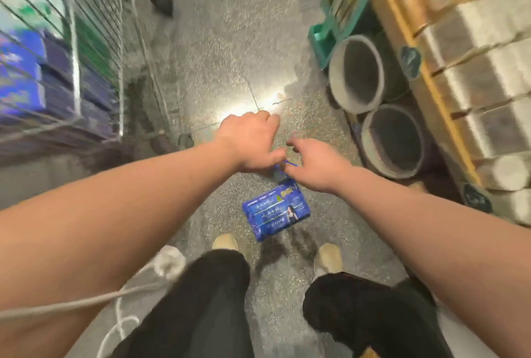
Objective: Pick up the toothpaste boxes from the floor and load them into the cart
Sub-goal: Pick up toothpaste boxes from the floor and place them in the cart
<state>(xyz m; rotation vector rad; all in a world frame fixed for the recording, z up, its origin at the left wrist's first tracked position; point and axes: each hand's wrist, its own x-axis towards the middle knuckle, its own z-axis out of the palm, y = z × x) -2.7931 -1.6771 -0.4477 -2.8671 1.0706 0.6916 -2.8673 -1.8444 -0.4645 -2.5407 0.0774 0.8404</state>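
Note:
A blue toothpaste pack (276,208) hangs above the speckled floor, just in front of my feet, on a thin blue handle. My left hand (249,142) and my right hand (316,161) meet at that handle, fingers curled and pinching it from either side. The wire cart (94,50) stands at the left, with blue and purple boxes (26,76) stacked inside it. The frame is blurred by motion.
Two grey round tubs (356,76) (392,140) lie on the floor at the right beside a green pallet (324,35) and a yellow rack of white rolls (488,99). A white cord (123,294) trails past my left leg. A cart wheel (161,2) sits ahead.

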